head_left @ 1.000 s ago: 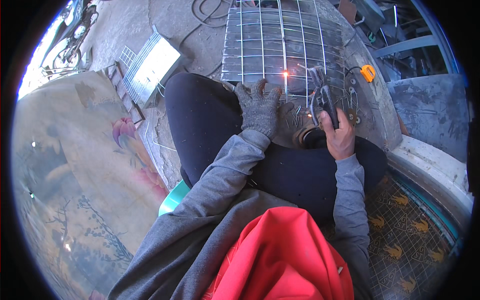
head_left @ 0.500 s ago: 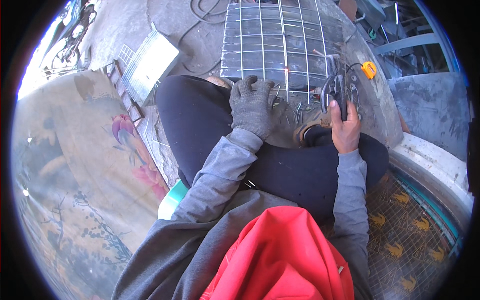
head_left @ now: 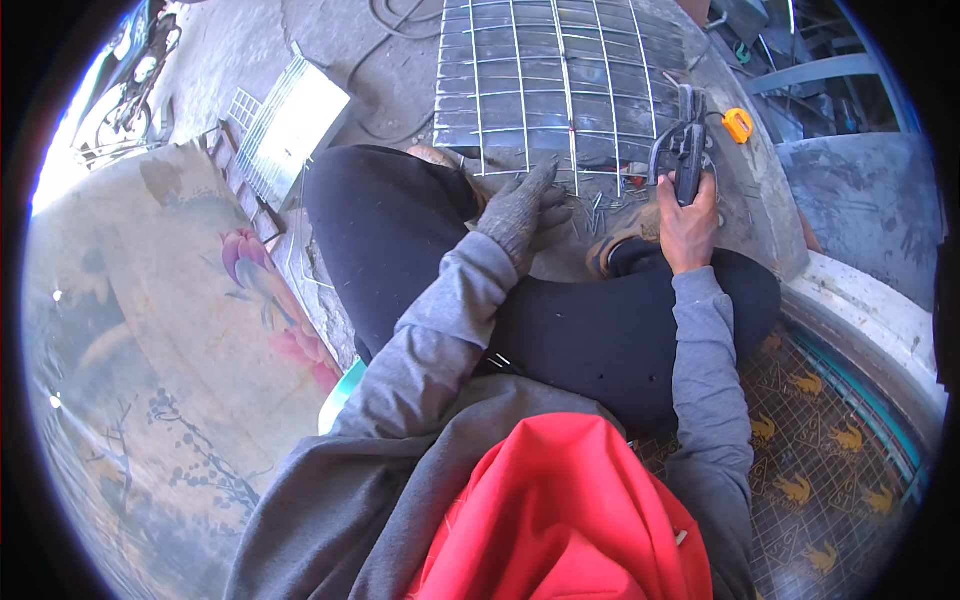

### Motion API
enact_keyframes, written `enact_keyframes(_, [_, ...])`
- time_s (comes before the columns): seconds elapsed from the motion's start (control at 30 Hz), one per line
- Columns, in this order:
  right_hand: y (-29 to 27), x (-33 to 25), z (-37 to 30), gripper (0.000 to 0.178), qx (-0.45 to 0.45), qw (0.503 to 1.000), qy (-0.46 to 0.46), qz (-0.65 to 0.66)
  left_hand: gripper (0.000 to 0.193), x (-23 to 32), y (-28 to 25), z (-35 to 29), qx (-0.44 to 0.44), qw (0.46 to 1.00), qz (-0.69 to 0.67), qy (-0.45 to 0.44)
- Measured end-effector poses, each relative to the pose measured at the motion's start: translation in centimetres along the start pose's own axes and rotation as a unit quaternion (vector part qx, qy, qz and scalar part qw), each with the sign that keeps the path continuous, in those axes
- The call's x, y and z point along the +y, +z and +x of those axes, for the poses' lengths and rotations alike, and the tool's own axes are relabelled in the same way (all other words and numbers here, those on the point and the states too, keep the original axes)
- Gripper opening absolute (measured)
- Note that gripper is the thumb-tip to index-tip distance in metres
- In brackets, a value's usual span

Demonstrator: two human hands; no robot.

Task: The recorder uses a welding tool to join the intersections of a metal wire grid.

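Head view. My R hand (head_left: 687, 228) was closed around the black holder (head_left: 691, 150), thumb on its L side, fingers wrapped on the R. The holder pointed away from me, w/ a short stub (head_left: 670, 78) projecting up-L nr its top end. Posn: at the R edge of the grid (head_left: 564, 70); stub-to-grid contact could not be told.

My L hand (head_left: 518, 212), grey-gloved, was open: fingers extended up-R, slightly parted, nothing visible in the grip. It was nr the grid's lower edge, beside my L leg (head_left: 390, 220); I could not tell whether the fingertips touched metal.

The grid lay ahead of me over a dark sheet (head_left: 500, 112), long rods running away from me, lower rod ends projecting past the sheet's nr edge. Loose bits (head_left: 597, 215) lay btwn the grid and my shoe (head_left: 603, 255). A yellow device (head_left: 738, 125) lay R of the holder. Upper L: cable (head_left: 370, 75) curved on the floor (head_left: 300, 30); white panel (head_left: 300, 125) nr my L leg. Far L: floral cover (head_left: 150, 300). Lower R: dark mat (head_left: 790, 490) w/ gold figures. Bottom ctr: red cloth (head_left: 565, 510).
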State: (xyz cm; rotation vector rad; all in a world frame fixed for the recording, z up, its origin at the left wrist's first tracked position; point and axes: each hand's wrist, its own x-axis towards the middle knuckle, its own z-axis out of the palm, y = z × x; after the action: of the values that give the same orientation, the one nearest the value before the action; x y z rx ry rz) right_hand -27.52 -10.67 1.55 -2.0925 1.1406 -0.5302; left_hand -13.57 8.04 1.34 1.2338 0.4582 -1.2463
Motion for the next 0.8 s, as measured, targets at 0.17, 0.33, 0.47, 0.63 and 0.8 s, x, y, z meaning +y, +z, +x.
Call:
enact_keyframes(0.17, [0.7, 0.0, 0.0, 0.03, 0.007, 0.997, -0.009, -0.072, 0.05, -0.1, 2.0, 0.4, -0.014, 0.997, -0.078, -0.011])
enact_keyframes(0.33, [1.0, 0.6, 0.2, 0.031, 0.008, 0.999, -0.02, -0.042, 0.056, 0.0, 2.0, 1.6, -0.023, 0.999, -0.018, -0.029])
enact_keyframes(0.47, [0.7, 0.4, 0.1, 0.031, 0.006, 0.998, -0.022, -0.058, 0.053, 0.8, 3.2, 0.7, -0.004, 0.997, -0.005, -0.075])
enact_keyframes(0.63, [0.9, 0.4, 0.0, 0.031, 0.005, 0.999, -0.02, -0.04, 0.034, 0.4, 3.4, 1.6, 0.003, 0.996, -0.034, -0.079])
enact_keyframes(0.8, [0.8, 0.9, 0.0, 0.03, 0.001, 0.998, -0.05, -0.039, 0.02, 0.5, 4.3, 1.9, 0.007, 0.988, -0.103, -0.117])
